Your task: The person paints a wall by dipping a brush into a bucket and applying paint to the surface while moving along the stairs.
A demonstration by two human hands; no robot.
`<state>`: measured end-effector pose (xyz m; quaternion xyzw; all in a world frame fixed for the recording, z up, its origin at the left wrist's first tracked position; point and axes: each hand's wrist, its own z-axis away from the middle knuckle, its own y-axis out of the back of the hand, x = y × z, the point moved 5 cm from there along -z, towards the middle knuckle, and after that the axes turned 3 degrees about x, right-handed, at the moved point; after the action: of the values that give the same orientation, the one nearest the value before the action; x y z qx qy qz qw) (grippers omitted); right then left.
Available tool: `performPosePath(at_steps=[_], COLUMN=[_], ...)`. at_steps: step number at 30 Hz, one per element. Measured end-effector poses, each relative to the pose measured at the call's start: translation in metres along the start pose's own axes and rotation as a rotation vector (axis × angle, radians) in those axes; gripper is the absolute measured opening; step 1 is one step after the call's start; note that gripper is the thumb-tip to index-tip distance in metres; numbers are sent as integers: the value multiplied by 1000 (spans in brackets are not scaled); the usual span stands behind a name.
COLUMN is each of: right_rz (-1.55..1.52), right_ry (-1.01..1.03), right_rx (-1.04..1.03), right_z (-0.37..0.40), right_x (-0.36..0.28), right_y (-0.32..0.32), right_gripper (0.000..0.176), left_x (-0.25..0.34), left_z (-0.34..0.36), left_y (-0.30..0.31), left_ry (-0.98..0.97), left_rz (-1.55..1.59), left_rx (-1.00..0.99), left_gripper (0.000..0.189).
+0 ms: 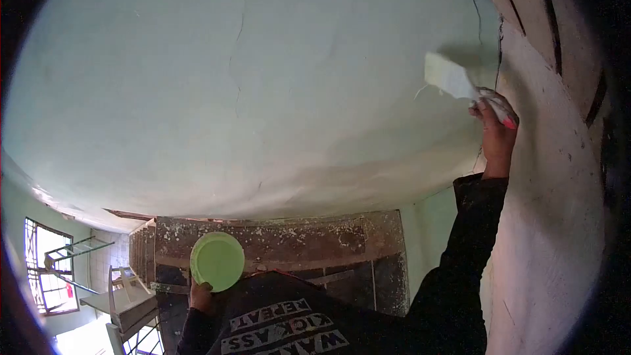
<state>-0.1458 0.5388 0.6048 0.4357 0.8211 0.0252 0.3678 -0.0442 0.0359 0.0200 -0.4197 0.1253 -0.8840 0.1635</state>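
Note:
A wide paintbrush (451, 76) with pale, paint-covered bristles is held by its handle in my right hand (498, 110), fingers wrapped around it. My arm is stretched out, and the brush overlaps the pale green plaster surface (315, 59) close to its cracked right edge. A shadow falls beside the bristles. Low in the view, my left hand (201, 296) grips the rim of a round light-green tub (219, 261), thumb over the edge. The tub is close to my dark printed shirt (289, 325).
Long cracks run through the plaster. A rough off-white wall (545, 177) borders it on the right. A paint-flecked brown panel (276, 243) spans the background below. At lower left are wooden furniture (128, 306), a green metal frame (82, 250) and a barred window (49, 269).

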Motion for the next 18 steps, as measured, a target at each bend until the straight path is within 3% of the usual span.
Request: performPosePath(at_steps=[2,5,6,8,9,11,15,17,18], right_rz=[152,227,236,307,341,582,406,561,559], right_ry=[40,142,185,276,307,388,480,479,479], right_rx=[-168,-138,-95,-81,-35,88,49,-159,-160], right_z=[-5,-34,-40,-45,-45,-33,-8,4,5], right_x=[-3,-18,-29,-48,-55,-79,-73,-63,-54], right_y=[-14,-11,-6,0,5,1,-14,-28,-31], right_gripper=[24,23,23,22,22,21,18,18,18], left_x=[4,-59,-50,-23,-33,-61,-89,-74,-68], left_z=[2,-36,-28,-5,-10,-28,-48,-43,-37], left_y=[-4,46,38,21,30,52,76,77,70], left_ry=[-31,-173,-173,25,25,-177,-122,-435,-434], left_rz=[86,-74,-74,-22,-23,-148,-85,-684,-684], left_rx=[16,-150,-152,37,38,-86,-84,-106,-103], left_gripper=[45,53,53,43,43,68,70,70,70])
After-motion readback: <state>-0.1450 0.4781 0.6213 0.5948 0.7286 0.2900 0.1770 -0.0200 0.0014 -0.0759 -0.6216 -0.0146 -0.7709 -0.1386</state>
